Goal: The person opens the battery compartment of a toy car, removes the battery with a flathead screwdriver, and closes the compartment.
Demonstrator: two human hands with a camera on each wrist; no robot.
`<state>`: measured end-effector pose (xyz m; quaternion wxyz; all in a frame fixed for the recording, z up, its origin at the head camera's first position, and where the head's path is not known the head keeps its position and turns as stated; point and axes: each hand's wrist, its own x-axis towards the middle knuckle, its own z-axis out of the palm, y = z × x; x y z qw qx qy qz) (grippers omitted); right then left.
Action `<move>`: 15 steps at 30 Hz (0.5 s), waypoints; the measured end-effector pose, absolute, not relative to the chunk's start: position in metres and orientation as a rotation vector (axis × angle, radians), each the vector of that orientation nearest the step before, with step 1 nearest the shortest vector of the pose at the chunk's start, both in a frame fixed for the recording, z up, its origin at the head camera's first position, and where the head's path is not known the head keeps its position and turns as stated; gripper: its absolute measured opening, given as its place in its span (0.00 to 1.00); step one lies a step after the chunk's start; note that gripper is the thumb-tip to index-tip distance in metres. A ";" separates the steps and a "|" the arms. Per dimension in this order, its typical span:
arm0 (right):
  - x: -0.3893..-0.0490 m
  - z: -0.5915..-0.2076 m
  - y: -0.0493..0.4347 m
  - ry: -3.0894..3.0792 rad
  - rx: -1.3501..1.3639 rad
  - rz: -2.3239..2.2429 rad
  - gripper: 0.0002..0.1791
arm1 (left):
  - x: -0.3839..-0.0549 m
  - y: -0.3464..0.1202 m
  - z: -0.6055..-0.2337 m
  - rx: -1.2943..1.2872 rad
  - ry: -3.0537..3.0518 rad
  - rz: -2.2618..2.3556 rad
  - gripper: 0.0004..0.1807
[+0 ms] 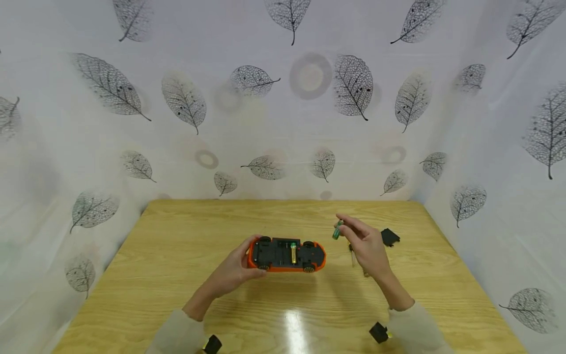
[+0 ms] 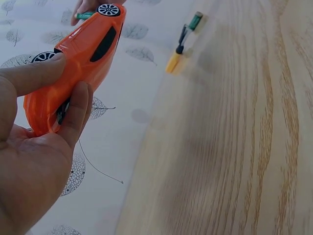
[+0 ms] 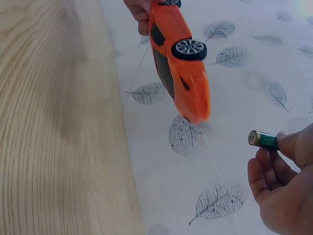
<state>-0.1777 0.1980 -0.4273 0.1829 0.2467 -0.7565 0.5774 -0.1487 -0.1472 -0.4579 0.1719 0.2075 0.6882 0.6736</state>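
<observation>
An orange toy car is upside down above the table, its black underside facing up. My left hand grips it by one end, thumb on one side and fingers on the other. One battery lies in the open compartment in the underside. To the right of the car, my right hand pinches a green battery between thumb and fingers, apart from the car. In the right wrist view its gold end points toward the car.
A screwdriver with a yellow handle lies on the wooden table near the right hand, with another green battery by its shaft. Beyond that hand is a black plastic piece. Leaf-patterned cloth hangs behind and at both sides.
</observation>
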 end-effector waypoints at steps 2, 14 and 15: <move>-0.177 -0.427 0.205 -2.139 0.680 1.600 0.19 | -0.149 -0.148 -0.458 0.591 1.955 1.915 0.47; -0.174 -0.430 0.244 -2.187 0.578 1.560 0.19 | -0.150 -0.150 -0.458 0.592 1.956 1.925 0.47; -0.173 -0.431 0.246 -2.189 0.569 1.560 0.19 | -0.150 -0.150 -0.458 0.592 1.959 1.923 0.47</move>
